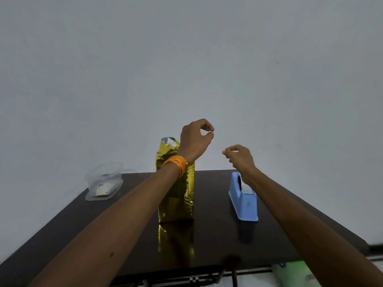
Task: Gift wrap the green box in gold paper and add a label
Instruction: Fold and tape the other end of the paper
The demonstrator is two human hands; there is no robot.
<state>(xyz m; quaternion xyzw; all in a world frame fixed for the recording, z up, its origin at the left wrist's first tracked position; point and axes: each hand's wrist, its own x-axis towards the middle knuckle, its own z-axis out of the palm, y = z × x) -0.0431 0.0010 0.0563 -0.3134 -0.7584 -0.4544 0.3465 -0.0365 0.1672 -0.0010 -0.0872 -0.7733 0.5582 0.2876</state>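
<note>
The box (176, 195) stands upright in the middle of the dark table (217, 241), covered in crinkled gold paper, with the paper's top end open and silver inside. No green shows on it. My left hand (195, 139), with orange thread around its wrist, hovers above the box's top right, thumb and forefinger pinched together. My right hand (238, 157) is raised above the blue tape dispenser (244, 199), fingertips also pinched and pointing toward the left hand. I see nothing between the pinched fingers; clear tape would be too faint to tell.
A clear plastic container (103, 181) holding small white pieces sits at the table's far left corner. A green patterned object (294, 274) lies below the table's near edge at the right. A plain pale wall rises behind the table.
</note>
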